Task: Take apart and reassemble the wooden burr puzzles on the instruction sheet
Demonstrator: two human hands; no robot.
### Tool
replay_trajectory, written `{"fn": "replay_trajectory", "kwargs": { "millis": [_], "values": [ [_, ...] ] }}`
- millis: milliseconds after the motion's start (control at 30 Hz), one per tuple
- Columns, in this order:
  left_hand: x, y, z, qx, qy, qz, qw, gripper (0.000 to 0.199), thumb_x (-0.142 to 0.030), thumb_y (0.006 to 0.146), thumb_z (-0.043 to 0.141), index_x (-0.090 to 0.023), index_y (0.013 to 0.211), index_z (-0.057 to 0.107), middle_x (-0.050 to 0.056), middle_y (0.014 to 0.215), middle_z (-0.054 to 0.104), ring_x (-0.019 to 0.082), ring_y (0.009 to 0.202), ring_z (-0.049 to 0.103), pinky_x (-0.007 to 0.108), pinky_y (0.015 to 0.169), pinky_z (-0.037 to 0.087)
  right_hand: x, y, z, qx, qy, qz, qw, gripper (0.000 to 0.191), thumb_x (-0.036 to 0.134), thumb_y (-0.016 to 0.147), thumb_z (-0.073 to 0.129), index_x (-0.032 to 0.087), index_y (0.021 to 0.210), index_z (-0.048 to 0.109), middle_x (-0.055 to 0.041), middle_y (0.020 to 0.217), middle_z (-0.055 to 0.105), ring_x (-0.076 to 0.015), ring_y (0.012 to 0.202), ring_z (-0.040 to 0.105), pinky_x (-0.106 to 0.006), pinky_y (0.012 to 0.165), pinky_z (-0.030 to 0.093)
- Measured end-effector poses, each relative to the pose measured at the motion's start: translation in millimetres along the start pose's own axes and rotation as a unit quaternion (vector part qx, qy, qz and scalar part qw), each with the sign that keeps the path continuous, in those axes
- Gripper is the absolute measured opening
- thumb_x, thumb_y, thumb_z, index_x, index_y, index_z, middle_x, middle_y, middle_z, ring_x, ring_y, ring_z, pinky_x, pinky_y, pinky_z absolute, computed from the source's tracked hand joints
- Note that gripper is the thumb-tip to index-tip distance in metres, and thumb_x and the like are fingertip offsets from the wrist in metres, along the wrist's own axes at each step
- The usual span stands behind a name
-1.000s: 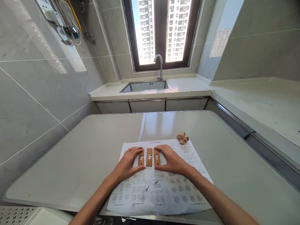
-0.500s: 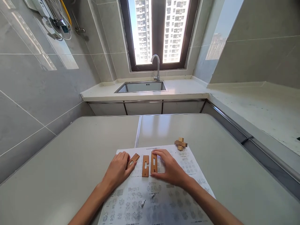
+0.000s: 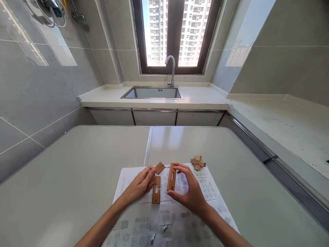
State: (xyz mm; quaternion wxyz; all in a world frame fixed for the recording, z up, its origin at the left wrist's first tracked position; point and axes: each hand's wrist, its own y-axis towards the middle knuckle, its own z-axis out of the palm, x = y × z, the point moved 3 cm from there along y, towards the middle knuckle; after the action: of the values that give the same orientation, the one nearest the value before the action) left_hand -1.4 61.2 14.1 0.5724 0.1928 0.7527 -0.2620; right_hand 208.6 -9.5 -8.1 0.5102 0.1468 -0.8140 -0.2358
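My left hand (image 3: 142,181) is closed on a wooden piece (image 3: 159,167), whose square end sticks out past the fingertips; the rest is hidden by the fingers. Below that hand a slotted wooden piece marked 1 (image 3: 156,197) lies on the printed sheet (image 3: 138,223), its upper left side partly covered by my fingers. My right hand (image 3: 189,192) grips a slotted wooden piece marked 2 (image 3: 171,176) between thumb and fingers at its two ends, tilted slightly. An assembled wooden cross puzzle (image 3: 197,162) rests at the sheet's upper right corner.
The sheet lies on a pale table (image 3: 77,164) with a seam running away from me. Beyond the table is a white counter (image 3: 205,99) with a sink (image 3: 154,92) and a faucet (image 3: 172,70) under a window. Another counter (image 3: 295,120) runs along the right.
My left hand has moved right with its piece, which now sits above piece 1. Piece 2 in my right hand has tilted and appears lifted. The camera view has shifted slightly.
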Motion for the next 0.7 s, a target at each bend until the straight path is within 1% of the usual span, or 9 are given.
{"fn": "replay_trajectory", "kwargs": {
  "millis": [67, 133, 233, 333, 467, 567, 700],
  "values": [
    [3, 3, 8.4, 0.04, -0.06, -0.016, 0.997, 0.049, -0.069, 0.101, 0.042, -0.022, 0.09, 0.049, -0.01, 0.058, 0.036, 0.01, 0.046, 0.029, 0.023, 0.047, 0.03, 0, -1, 0, -0.011, 0.0, -0.003, 1.0, 0.063, 0.052, 0.086, 0.08, 0.028, 0.136, 0.05, -0.0171, 0.145, 0.058, -0.0367, 0.137, 0.055, -0.054, 0.108, 0.052],
    [9, 4, 13.3, 0.058, -0.097, -0.036, 0.993, 0.049, -0.069, 0.1, 0.048, -0.021, 0.087, 0.049, -0.01, 0.057, 0.033, 0.008, 0.044, 0.026, 0.022, 0.044, 0.029, -1, -2, -1, -0.015, 0.008, -0.007, 1.0, 0.063, 0.057, 0.088, 0.077, 0.028, 0.137, 0.049, -0.017, 0.146, 0.058, -0.0367, 0.137, 0.055, -0.054, 0.109, 0.052],
    [14, 2, 16.0, 0.077, -0.139, -0.064, 0.985, 0.051, -0.07, 0.097, 0.054, -0.021, 0.083, 0.046, -0.01, 0.059, 0.029, 0.007, 0.046, 0.022, 0.02, 0.042, 0.026, 0, -4, 0, -0.006, 0.029, -0.014, 0.999, 0.066, 0.064, 0.088, 0.073, 0.029, 0.139, 0.049, -0.0158, 0.147, 0.057, -0.0365, 0.138, 0.055, -0.054, 0.111, 0.051],
    [15, -1, 16.1, 0.104, -0.165, -0.086, 0.977, 0.054, -0.071, 0.094, 0.058, -0.022, 0.079, 0.04, -0.01, 0.061, 0.026, 0.006, 0.048, 0.021, 0.019, 0.042, 0.024, 2, -6, 2, 0.013, 0.051, -0.011, 0.999, 0.073, 0.065, 0.085, 0.077, 0.03, 0.141, 0.048, -0.0156, 0.148, 0.056, -0.0372, 0.139, 0.055, -0.054, 0.111, 0.051],
    [11, -4, 12.8, 0.123, -0.159, -0.098, 0.975, 0.055, -0.071, 0.094, 0.058, -0.022, 0.078, 0.038, -0.011, 0.059, 0.026, 0.005, 0.045, 0.022, 0.019, 0.041, 0.026, 5, -6, 3, 0.042, 0.067, -0.001, 0.997, 0.078, 0.057, 0.08, 0.086, 0.03, 0.142, 0.048, -0.0155, 0.149, 0.056, -0.0379, 0.139, 0.055, -0.054, 0.111, 0.052],
    [10, -5, 8.9, 0.124, -0.122, -0.091, 0.98, 0.053, -0.07, 0.096, 0.055, -0.022, 0.079, 0.042, -0.01, 0.057, 0.032, 0.006, 0.042, 0.03, 0.019, 0.039, 0.028, 6, -5, 2, 0.058, 0.062, 0.007, 0.996, 0.077, 0.051, 0.078, 0.089, 0.031, 0.14, 0.05, -0.0156, 0.149, 0.056, -0.0382, 0.14, 0.055, -0.055, 0.112, 0.052],
    [12, -6, 6.1, 0.134, -0.08, -0.077, 0.985, 0.052, -0.069, 0.098, 0.051, -0.02, 0.08, 0.048, -0.009, 0.059, 0.04, 0.006, 0.039, 0.038, 0.019, 0.037, 0.029, 7, -5, 2, 0.091, 0.056, 0.004, 0.994, 0.077, 0.043, 0.077, 0.091, 0.033, 0.141, 0.05, -0.0141, 0.151, 0.056, -0.0369, 0.141, 0.055, -0.056, 0.113, 0.051]
  ]
}}
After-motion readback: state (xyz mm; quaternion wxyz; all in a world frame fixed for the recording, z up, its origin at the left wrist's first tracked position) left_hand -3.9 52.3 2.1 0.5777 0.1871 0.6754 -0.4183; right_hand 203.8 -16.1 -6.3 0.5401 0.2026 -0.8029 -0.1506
